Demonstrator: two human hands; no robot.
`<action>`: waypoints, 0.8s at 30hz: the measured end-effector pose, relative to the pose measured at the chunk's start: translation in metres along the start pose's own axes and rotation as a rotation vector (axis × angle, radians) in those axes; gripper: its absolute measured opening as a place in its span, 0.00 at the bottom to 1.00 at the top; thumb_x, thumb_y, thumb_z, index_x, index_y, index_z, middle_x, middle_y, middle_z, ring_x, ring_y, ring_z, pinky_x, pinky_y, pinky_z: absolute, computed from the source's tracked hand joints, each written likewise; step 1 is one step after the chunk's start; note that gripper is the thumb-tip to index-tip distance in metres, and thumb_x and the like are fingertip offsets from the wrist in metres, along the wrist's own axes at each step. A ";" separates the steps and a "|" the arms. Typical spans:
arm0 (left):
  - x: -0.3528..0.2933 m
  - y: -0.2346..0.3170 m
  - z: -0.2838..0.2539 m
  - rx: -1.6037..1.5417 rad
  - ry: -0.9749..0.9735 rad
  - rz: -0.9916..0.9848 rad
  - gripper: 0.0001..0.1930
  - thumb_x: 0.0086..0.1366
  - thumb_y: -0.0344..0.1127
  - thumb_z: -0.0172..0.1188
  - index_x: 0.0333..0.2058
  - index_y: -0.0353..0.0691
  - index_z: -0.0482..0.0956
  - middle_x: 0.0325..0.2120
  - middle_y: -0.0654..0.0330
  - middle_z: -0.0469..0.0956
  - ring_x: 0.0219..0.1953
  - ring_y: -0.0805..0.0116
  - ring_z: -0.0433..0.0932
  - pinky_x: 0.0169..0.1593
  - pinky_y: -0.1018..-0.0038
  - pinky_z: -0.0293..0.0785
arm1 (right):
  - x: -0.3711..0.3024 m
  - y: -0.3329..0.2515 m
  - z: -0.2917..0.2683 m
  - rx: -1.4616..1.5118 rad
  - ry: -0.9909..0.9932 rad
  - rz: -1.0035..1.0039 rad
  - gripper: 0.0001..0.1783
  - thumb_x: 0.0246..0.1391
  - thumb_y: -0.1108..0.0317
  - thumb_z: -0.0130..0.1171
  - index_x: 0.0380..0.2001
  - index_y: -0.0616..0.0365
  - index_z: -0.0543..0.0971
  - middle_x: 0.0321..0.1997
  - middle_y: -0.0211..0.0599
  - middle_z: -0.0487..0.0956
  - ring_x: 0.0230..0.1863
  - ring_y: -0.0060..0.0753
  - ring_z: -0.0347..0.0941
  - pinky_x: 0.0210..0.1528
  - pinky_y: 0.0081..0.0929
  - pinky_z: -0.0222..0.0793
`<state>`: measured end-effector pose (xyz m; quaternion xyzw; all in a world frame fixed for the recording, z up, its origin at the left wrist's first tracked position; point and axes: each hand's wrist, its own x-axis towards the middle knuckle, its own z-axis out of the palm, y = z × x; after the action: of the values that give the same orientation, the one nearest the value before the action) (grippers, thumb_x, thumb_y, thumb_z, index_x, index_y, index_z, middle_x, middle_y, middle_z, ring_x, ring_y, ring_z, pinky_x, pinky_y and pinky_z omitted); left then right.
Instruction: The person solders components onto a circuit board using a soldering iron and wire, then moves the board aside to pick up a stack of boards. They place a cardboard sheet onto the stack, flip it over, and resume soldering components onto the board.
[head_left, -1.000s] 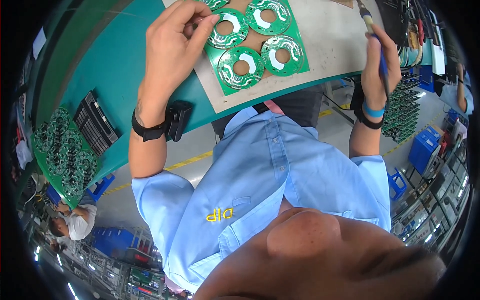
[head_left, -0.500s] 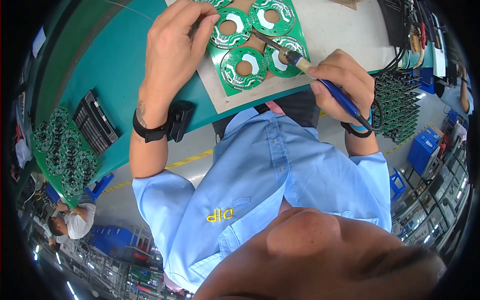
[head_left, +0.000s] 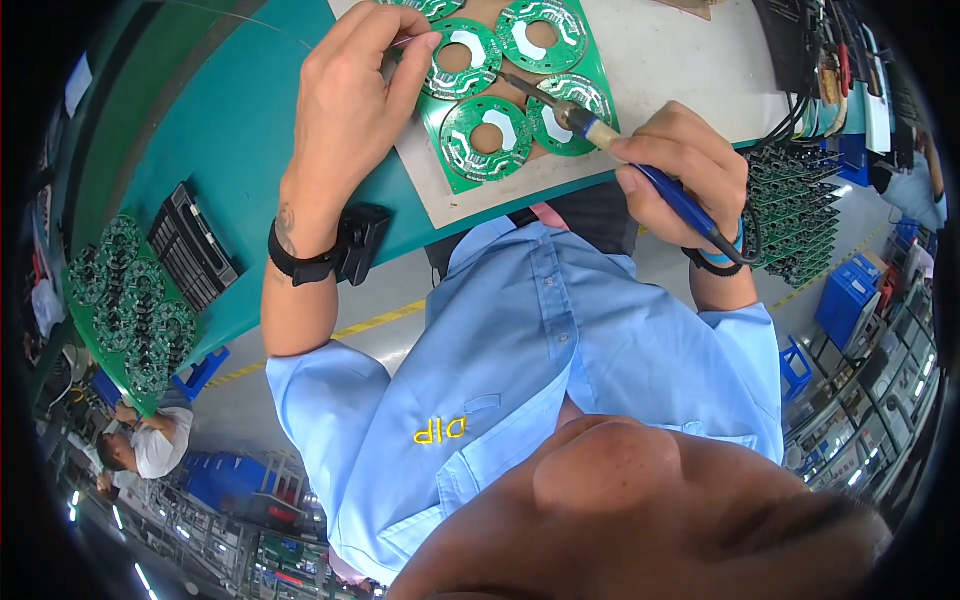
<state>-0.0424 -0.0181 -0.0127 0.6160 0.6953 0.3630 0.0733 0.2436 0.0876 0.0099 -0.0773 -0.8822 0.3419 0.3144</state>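
Observation:
A green circuit board panel [head_left: 434, 132] with several round boards, each with a hole and a white patch, lies at the top middle. My right hand [head_left: 692, 165] grips a soldering iron [head_left: 598, 131] by its blue handle, the metal tip slanting left to the edge of the upper-left round board [head_left: 486, 68]. Whether the tip touches is too small to tell. At that board's left side, my left hand [head_left: 352, 95] pinches a thin solder wire [head_left: 403, 41] between thumb and fingers. The wire trails off behind the hand toward the upper left.
A pale sheet [head_left: 680, 60] lies under the panel on the green bench top [head_left: 230, 110]. To the left are a black slotted tray [head_left: 193, 245] and a populated board panel [head_left: 135, 310]. More boards [head_left: 795, 215] are stacked at right, near hanging cables. Another person [head_left: 155, 440] works at lower left.
The soldering iron and my right hand have shifted slightly left, the tip a little lower at the board's edge. My left hand has barely moved; the wire beside its fingertips shows more clearly.

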 end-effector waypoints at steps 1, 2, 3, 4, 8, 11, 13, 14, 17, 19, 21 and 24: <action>0.000 0.000 0.000 0.009 0.001 0.004 0.08 0.66 0.30 0.71 0.39 0.34 0.83 0.29 0.63 0.79 0.25 0.73 0.68 0.30 0.75 0.68 | -0.001 -0.001 -0.002 0.013 0.016 -0.001 0.12 0.51 0.81 0.67 0.41 0.70 0.84 0.32 0.45 0.82 0.29 0.36 0.76 0.31 0.28 0.70; 0.000 0.001 0.000 0.011 0.001 0.005 0.08 0.66 0.30 0.71 0.39 0.34 0.83 0.29 0.63 0.79 0.25 0.73 0.68 0.30 0.75 0.68 | -0.003 -0.001 -0.004 0.027 0.032 -0.002 0.11 0.53 0.80 0.67 0.41 0.70 0.83 0.32 0.45 0.82 0.29 0.36 0.75 0.31 0.28 0.70; 0.000 0.003 0.000 -0.001 -0.001 -0.020 0.07 0.66 0.30 0.71 0.39 0.34 0.82 0.29 0.62 0.79 0.26 0.73 0.68 0.30 0.75 0.68 | -0.005 -0.001 -0.006 0.028 0.034 -0.003 0.11 0.53 0.80 0.67 0.41 0.70 0.83 0.32 0.45 0.82 0.29 0.36 0.75 0.31 0.28 0.70; 0.000 0.005 0.000 -0.012 -0.003 -0.046 0.07 0.66 0.30 0.70 0.39 0.34 0.82 0.29 0.62 0.79 0.26 0.73 0.68 0.30 0.75 0.68 | -0.006 0.000 -0.008 0.036 0.057 0.047 0.11 0.55 0.79 0.66 0.42 0.70 0.83 0.32 0.45 0.82 0.29 0.35 0.75 0.31 0.28 0.69; 0.003 0.008 0.003 -0.007 -0.030 -0.064 0.07 0.66 0.29 0.70 0.38 0.34 0.81 0.30 0.61 0.79 0.26 0.72 0.70 0.30 0.74 0.69 | -0.010 0.005 -0.012 0.059 0.126 0.172 0.11 0.58 0.77 0.66 0.43 0.69 0.84 0.32 0.44 0.82 0.29 0.33 0.76 0.32 0.27 0.70; 0.004 0.006 0.006 -0.007 -0.035 -0.005 0.06 0.67 0.28 0.69 0.38 0.34 0.81 0.30 0.60 0.79 0.27 0.70 0.72 0.31 0.74 0.71 | -0.010 0.008 -0.012 0.085 0.157 0.214 0.11 0.56 0.77 0.68 0.43 0.67 0.86 0.32 0.43 0.84 0.29 0.32 0.78 0.30 0.25 0.72; 0.005 0.004 0.007 -0.026 -0.018 0.111 0.05 0.67 0.27 0.68 0.39 0.33 0.82 0.31 0.59 0.80 0.27 0.68 0.75 0.33 0.73 0.74 | -0.004 0.002 -0.009 0.097 0.124 0.218 0.12 0.60 0.76 0.64 0.46 0.69 0.84 0.32 0.43 0.83 0.30 0.31 0.76 0.33 0.26 0.70; 0.005 0.004 0.007 -0.025 -0.019 0.111 0.05 0.67 0.27 0.68 0.39 0.33 0.82 0.31 0.59 0.80 0.27 0.68 0.75 0.33 0.73 0.74 | -0.003 0.001 -0.008 0.104 0.108 0.219 0.13 0.62 0.75 0.62 0.47 0.71 0.83 0.32 0.44 0.82 0.31 0.31 0.75 0.34 0.26 0.69; 0.006 0.007 0.009 -0.043 -0.037 0.055 0.05 0.67 0.26 0.68 0.39 0.33 0.83 0.33 0.58 0.81 0.29 0.65 0.79 0.35 0.72 0.77 | -0.002 0.001 -0.003 0.090 0.084 0.247 0.13 0.62 0.76 0.61 0.48 0.71 0.83 0.32 0.43 0.82 0.31 0.30 0.76 0.34 0.25 0.69; 0.007 0.008 0.009 -0.038 -0.042 0.053 0.05 0.67 0.26 0.68 0.38 0.33 0.83 0.33 0.58 0.81 0.30 0.65 0.80 0.36 0.72 0.77 | -0.001 0.002 -0.002 0.083 0.072 0.261 0.13 0.62 0.77 0.61 0.48 0.70 0.83 0.32 0.43 0.82 0.31 0.29 0.76 0.34 0.24 0.69; 0.007 0.010 0.010 -0.027 -0.048 0.041 0.04 0.67 0.26 0.68 0.38 0.32 0.83 0.32 0.58 0.81 0.30 0.65 0.80 0.36 0.72 0.77 | -0.001 0.002 -0.002 0.070 0.062 0.297 0.13 0.61 0.78 0.61 0.48 0.71 0.83 0.32 0.43 0.82 0.31 0.29 0.77 0.34 0.23 0.70; 0.007 0.010 0.011 -0.014 -0.065 0.036 0.05 0.66 0.26 0.68 0.38 0.32 0.83 0.32 0.58 0.81 0.30 0.66 0.80 0.36 0.72 0.78 | -0.001 0.003 -0.001 0.058 0.049 0.319 0.13 0.61 0.79 0.60 0.49 0.70 0.82 0.33 0.43 0.83 0.31 0.29 0.78 0.34 0.22 0.71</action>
<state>-0.0303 -0.0070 -0.0122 0.6393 0.6787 0.3491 0.0936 0.2445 0.0904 0.0081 -0.2154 -0.8405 0.4110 0.2796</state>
